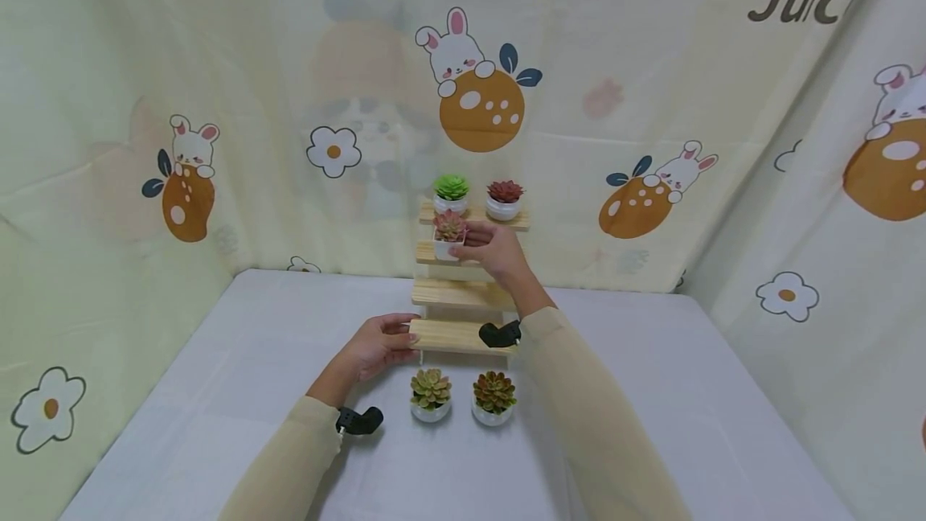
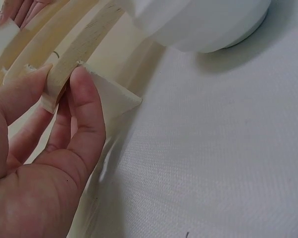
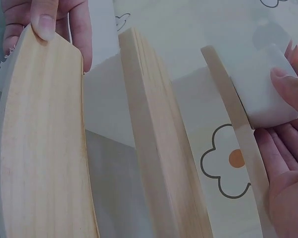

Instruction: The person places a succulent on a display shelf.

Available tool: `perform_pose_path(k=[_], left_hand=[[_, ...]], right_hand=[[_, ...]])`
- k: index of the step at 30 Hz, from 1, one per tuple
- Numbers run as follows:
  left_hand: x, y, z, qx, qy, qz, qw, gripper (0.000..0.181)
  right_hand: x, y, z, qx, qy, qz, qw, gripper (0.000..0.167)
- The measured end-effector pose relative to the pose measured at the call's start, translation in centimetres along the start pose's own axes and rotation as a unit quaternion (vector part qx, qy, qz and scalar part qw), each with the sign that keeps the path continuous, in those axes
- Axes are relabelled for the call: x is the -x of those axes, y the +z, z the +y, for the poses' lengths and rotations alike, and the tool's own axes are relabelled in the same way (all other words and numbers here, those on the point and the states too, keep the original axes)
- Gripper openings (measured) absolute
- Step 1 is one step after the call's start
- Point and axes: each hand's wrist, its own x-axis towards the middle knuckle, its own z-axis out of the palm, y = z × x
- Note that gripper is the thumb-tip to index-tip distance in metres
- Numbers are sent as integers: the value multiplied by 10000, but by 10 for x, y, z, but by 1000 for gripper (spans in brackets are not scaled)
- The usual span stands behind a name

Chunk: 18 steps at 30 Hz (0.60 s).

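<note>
A tiered wooden plant stand point(image 1: 463, 293) rises at the back of the table. My left hand point(image 1: 376, 346) grips the left end of its lowest board point(image 2: 65, 64), thumb on top and fingers beneath. My right hand point(image 1: 499, 252) holds a pink succulent in a white square pot point(image 1: 449, 248) at the left end of the second board from the top. In the right wrist view the white pot point(image 3: 263, 94) is against that board's edge; whether the board bears its weight I cannot tell. The top board carries a green succulent point(image 1: 452, 190) and a dark red succulent point(image 1: 504, 195).
In front of the stand, a pale green succulent point(image 1: 430, 392) and a reddish-green succulent point(image 1: 494, 396) stand in round white pots on the white tablecloth point(image 1: 622, 392). A printed curtain point(image 1: 275, 207) hangs close behind the stand.
</note>
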Motion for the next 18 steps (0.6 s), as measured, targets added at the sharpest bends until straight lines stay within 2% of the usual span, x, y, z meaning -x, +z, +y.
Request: perform_pose_path(k=[6, 18], left_hand=[[0, 0, -1, -7, 20, -5, 10000, 56], [3, 4, 1, -26, 34, 74, 10000, 55]], right_hand=[[-1, 1, 1, -73, 15, 60, 10000, 54], [2, 4, 0, 120, -143, 215, 9996, 54]])
